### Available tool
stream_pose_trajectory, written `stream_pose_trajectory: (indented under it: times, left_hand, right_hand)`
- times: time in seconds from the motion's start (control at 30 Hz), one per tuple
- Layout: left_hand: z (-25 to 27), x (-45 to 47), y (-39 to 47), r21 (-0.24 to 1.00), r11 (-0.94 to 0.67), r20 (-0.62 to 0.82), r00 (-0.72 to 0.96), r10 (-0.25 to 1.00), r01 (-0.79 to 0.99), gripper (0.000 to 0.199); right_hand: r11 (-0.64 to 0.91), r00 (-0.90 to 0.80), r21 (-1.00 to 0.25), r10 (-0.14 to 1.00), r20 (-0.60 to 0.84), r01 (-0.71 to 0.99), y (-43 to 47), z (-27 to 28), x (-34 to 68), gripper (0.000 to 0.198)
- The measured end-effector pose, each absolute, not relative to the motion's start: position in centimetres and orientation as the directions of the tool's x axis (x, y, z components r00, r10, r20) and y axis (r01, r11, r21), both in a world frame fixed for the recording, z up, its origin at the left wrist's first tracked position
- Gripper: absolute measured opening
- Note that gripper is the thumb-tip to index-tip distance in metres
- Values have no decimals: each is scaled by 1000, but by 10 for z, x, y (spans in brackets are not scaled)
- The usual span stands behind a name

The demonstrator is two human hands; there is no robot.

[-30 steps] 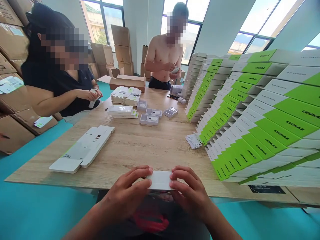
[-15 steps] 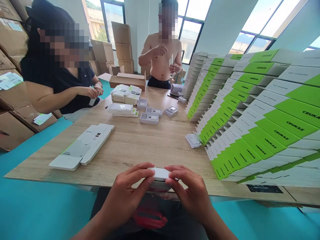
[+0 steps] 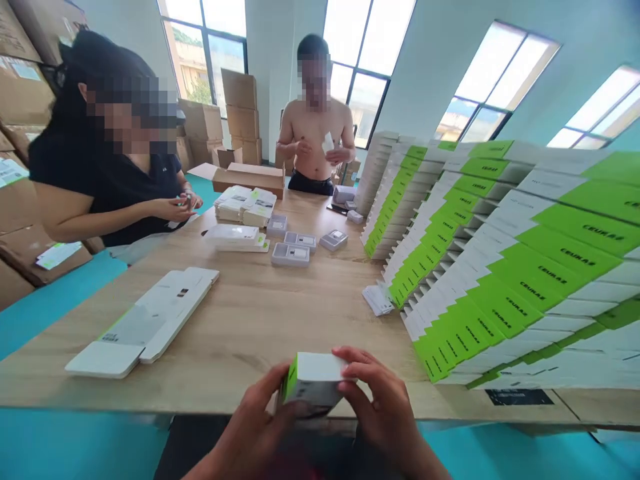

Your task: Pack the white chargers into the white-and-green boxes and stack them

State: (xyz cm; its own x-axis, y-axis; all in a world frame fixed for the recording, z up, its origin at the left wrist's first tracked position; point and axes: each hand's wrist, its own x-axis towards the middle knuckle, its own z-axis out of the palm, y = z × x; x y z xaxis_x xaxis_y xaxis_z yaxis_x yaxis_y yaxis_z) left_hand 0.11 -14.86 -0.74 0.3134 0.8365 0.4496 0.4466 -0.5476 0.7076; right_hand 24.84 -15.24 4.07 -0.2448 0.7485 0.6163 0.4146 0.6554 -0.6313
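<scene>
Can't see all of the small white-and-green cardboard box (image 3: pixel 316 383) on my feed: bare left hand (image 3: pixel 260 417) covers its lower L part, blurred thumb across the front, & I can't read the front print. Forearms cut off at btm of frame. Box sits btwn the hands, by near edge of the pale wood-grain table (image 3: pixel 250 327): plain white end up, bright green L side, greyish front w/ dark patch low down. Left is clamped on box's L side; bare right hand (image 3: pixel 383 393) grips R side, fingertips at top edge.
</scene>
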Motion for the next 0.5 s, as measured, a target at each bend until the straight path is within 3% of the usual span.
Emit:
stream_pose_trajectory:
  times: [0.07, 0.17, 0.23, 0.33, 0.4, 0.5]
  left_hand:
    - [11, 1, -135, 487, -684, 613, 345, 711, 544, 44]
    - [44, 0, -98, -1, -820, 792, 501, 349, 573, 36]
    - [55, 3, -68, -144, -801, 832, 509, 219, 580, 36]
    - [35, 10, -26, -112, -773, 887, 413, 205, 625, 32]
    - [4, 11, -2, -66, -764, 904, 362, 226, 642, 40]
    - [-45, 12, 20, 77, -790, 857, 364, 364, 608, 52]
  right_hand:
    - [560, -189, -731, 826, 532, 390, -145, 55, 254, 33]
    - [405, -213, -759, 914, 344, 510, -124, 86, 254, 70]
    - [303, -227, -709, 952, 203, 637, -104, 102, 248, 71]
    - [280, -261, -629, 957, 125, 725, -57, 108, 235, 58]
    - [326, -233, -528, 943, 237, 784, -13, 114, 231, 58]
    - [330, -168, -241, 840, 516, 913, 66, 155, 239, 64]
